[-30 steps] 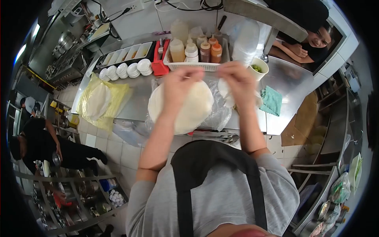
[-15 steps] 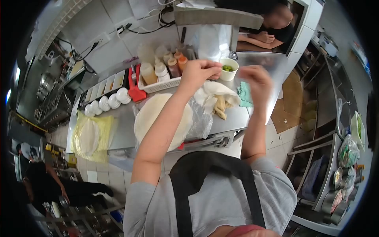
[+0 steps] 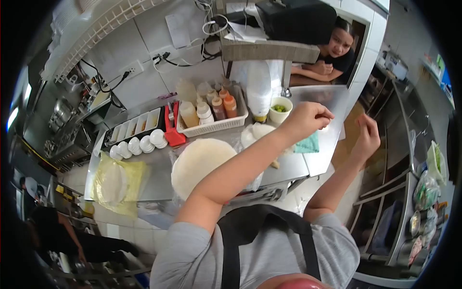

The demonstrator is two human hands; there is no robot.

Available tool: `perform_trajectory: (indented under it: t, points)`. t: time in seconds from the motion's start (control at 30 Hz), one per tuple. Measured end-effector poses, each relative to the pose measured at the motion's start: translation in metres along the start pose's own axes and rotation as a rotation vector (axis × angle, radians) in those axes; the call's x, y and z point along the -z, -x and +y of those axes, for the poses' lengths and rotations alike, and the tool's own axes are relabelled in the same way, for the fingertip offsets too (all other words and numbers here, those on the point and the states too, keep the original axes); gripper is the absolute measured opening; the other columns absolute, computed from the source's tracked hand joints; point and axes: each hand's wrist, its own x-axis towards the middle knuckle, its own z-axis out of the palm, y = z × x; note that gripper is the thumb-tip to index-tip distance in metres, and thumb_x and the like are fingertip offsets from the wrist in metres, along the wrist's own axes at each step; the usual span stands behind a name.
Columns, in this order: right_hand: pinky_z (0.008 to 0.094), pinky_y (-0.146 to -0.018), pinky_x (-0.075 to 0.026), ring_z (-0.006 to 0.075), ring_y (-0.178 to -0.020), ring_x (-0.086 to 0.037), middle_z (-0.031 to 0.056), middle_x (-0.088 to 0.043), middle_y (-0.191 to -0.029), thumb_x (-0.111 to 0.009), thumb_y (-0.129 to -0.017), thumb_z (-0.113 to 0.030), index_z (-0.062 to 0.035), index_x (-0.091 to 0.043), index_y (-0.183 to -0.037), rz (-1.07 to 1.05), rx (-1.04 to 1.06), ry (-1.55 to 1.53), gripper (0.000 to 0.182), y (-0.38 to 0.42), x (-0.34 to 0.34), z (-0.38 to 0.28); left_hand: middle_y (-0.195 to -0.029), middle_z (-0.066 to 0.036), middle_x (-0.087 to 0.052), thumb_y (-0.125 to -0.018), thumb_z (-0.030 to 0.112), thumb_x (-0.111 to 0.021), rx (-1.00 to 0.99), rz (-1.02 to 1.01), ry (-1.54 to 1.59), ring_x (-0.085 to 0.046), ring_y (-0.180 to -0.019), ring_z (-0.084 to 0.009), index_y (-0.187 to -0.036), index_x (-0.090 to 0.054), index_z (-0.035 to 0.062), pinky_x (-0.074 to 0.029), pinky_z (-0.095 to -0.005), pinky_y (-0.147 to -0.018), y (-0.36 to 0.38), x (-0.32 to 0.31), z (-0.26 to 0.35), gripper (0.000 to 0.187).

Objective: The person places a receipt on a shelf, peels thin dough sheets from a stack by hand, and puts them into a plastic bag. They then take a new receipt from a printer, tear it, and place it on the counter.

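My left hand (image 3: 309,120) is closed in a pinch to the right of a white cup (image 3: 280,116) with green pieces in it, above a teal cloth (image 3: 308,143). What its fingers hold, if anything, is too small to tell. Farther right, my right hand (image 3: 367,137) is raised past the counter's edge, fingers curled together, and I cannot make out anything in them. Under my left forearm a pale crumpled wrap (image 3: 255,134) is partly hidden. A stack of round flatbreads (image 3: 199,161) lies left of it on clear plastic.
A white basket (image 3: 211,127) of sauce bottles stands at the back, beside a red-handled tool (image 3: 173,135). White lids (image 3: 147,144) and a yellow bag (image 3: 130,180) occupy the left. A person (image 3: 325,67) leans at the opening behind; another person (image 3: 67,229) stands lower left.
The view has tilted up. My left hand has moved from the cup's left side to its right. My right hand has shifted farther right, away from the counter.
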Motion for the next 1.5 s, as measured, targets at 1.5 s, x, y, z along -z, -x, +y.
perform_trajectory:
  t: [1.5]
  points:
    - [0.0349, -0.081, -0.046, 0.0293, -0.093, -0.051, 0.0149, -0.046, -0.102, -0.063, -0.062, 0.003, -0.0063, -0.054, -0.104, -1.345, -0.692, -0.284, 0.043, 0.280, -0.186, 0.089, -0.073, -0.007, -0.054, -0.077, 0.012, -0.068, 0.865, 1.328, 0.220, -0.054, -0.057, -0.0118, -0.111, -0.040, -0.0066, -0.049, -0.0239, -0.050, 0.411, 0.040, -0.138, 0.047]
